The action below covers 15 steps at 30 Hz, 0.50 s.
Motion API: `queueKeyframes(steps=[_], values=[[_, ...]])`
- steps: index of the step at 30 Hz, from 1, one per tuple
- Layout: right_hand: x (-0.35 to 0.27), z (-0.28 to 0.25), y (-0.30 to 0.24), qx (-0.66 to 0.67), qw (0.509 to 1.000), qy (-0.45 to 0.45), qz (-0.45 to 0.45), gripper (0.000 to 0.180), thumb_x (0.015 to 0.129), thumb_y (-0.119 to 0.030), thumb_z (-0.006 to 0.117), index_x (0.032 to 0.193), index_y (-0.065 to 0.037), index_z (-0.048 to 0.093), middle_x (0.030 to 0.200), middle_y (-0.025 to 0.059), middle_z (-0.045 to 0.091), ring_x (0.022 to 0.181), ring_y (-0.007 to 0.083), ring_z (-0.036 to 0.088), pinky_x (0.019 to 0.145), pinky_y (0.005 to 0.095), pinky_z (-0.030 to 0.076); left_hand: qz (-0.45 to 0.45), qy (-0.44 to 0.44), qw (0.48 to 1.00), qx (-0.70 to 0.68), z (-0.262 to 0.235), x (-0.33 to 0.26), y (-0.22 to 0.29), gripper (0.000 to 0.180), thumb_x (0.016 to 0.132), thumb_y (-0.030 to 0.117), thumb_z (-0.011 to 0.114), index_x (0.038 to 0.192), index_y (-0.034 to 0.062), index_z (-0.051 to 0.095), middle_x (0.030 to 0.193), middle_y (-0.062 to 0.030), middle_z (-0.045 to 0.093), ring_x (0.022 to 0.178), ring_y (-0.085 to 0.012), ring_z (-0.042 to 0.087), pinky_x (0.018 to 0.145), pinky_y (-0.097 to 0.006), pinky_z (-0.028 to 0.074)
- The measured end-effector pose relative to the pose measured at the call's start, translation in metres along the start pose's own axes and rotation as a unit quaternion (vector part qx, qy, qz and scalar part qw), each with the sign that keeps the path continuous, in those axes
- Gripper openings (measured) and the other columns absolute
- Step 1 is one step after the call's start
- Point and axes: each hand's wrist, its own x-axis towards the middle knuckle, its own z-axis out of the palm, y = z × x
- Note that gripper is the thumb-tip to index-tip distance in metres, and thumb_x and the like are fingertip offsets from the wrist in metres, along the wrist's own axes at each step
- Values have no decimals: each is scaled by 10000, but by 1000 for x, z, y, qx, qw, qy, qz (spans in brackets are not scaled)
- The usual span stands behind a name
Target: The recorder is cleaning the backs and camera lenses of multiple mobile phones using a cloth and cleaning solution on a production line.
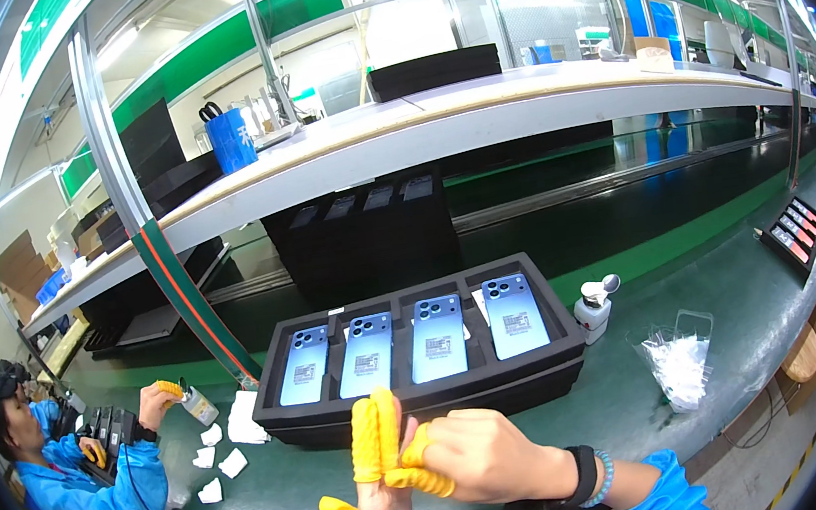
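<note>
My left hand (387,509) is raised at the lower middle, with ridged yellow finger cots on its thumb and fingers. Two of its fingers stand straight up and the thumb points out to the left. My right hand (496,454), also in yellow finger cots, reaches across from the right. Its fingertips are closed against the side of my left fingers; what they pinch there is hidden. Just beyond both hands is a black foam tray (425,401) holding several light-blue smartphones (438,340) in a row, backs up, each with a white printed label.
Right of the tray stands a white dispenser bottle (593,312); farther right, a clear container (682,365) holds white pieces. White wipes (243,418) lie left. A black tray (795,236) sits far right. At left, a co-worker in blue (120,509) holds a bottle (200,408).
</note>
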Motion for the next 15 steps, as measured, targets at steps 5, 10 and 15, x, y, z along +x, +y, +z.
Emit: queueKeyframes(steps=[5, 10, 15], values=[[-5, -10, 12, 586, 774, -34, 239, 420, 954, -374, 404, 1175, -29, 499, 1001, 89, 619, 592, 134, 508, 575, 232, 436, 64, 55, 996, 28, 3, 3, 3, 661, 861, 324, 559, 1408, 105, 260, 1413, -135, 336, 1309, -319, 300, 1108, -391, 152], [-2, -4, 5, 841, 482, -29, 244, 595, 953, -473, 293, 1368, -47, 288, 1197, 103, 481, 649, 171, 503, 553, 243, 429, 21, 77, 996, 43, 8, 0, -6, 651, 885, 335, 537, 1365, -9, 263, 1379, -202, 346, 1260, -289, 380, 1062, -390, 257], [-8, 5, -5, 914, 340, -30, 219, 646, 943, -518, 249, 1391, -53, 211, 1283, 86, 372, 656, 169, 507, 555, 245, 452, -27, 136, 985, -107, 20, 2, -19, 411, 887, 168, 575, 1221, -34, 447, 1207, -192, 530, 1104, -291, 537, 974, -397, 405]])
